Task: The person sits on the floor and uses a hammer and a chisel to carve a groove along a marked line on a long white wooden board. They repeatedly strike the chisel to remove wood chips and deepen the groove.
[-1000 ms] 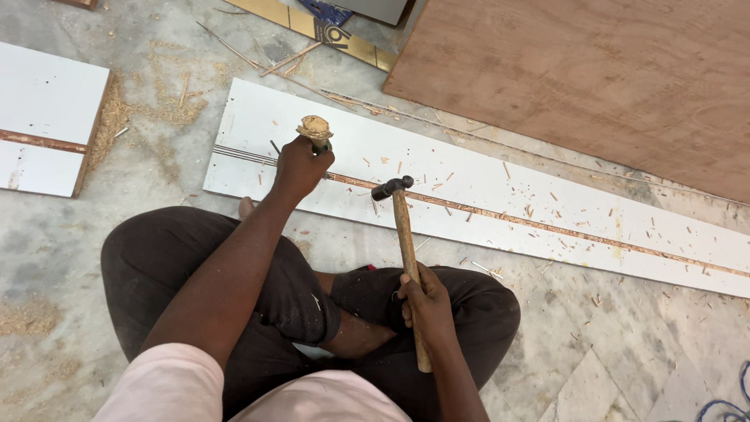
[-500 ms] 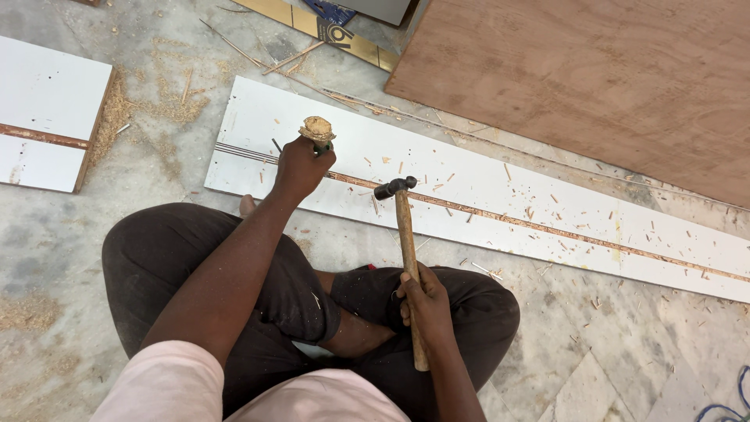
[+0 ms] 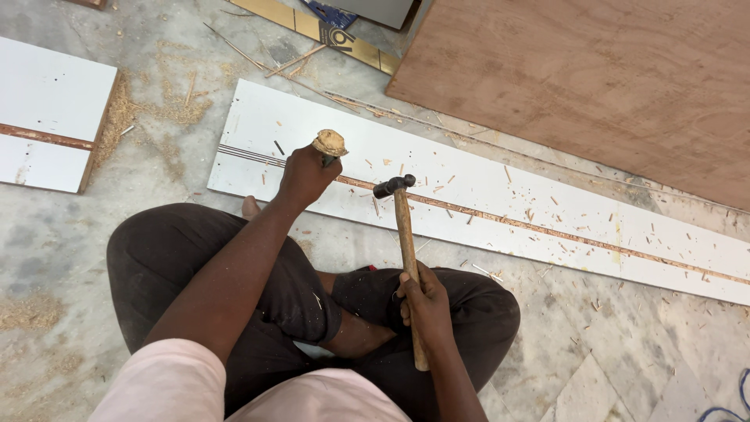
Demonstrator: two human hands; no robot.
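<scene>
Nearby: plywood sheet (image 3: 594, 78), white offcut (image 3: 47, 117), chips littering white board (image 3: 500, 195).

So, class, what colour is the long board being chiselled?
White long board, with a brown groove; head view.

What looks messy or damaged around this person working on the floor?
Wood chips litter the long white board, and sawdust lies on the floor. The chisel in the left hand has a mushroomed, battered handle top.

This is a carpentry workshop floor: sawdust (image 3: 117, 117) and wood chips litter the stone floor (image 3: 609, 367), white laminate boards (image 3: 484, 187) lie grooved, and a plywood sheet (image 3: 594, 78) rests far right.
</scene>
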